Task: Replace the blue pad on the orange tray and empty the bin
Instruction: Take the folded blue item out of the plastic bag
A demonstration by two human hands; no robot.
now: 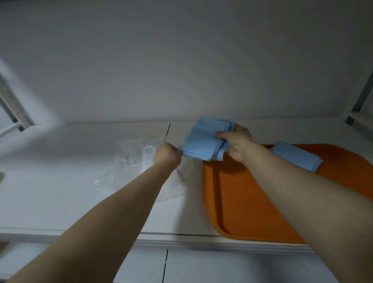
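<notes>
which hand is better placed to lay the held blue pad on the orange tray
Right. The right hand grips the folded blue pad just past the orange tray's far left corner. The left hand is curled at the pad's corner, by the clear wrapper, farther from the tray.

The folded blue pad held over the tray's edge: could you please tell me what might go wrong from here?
A second folded pad lies on the orange tray; spreading the held pad from the right hand over it may leave a lump. The tray seems to overhang the counter edge, so pressing there might tip it. The clear wrapper lies loose beside the tray and could get caught underneath.
</notes>
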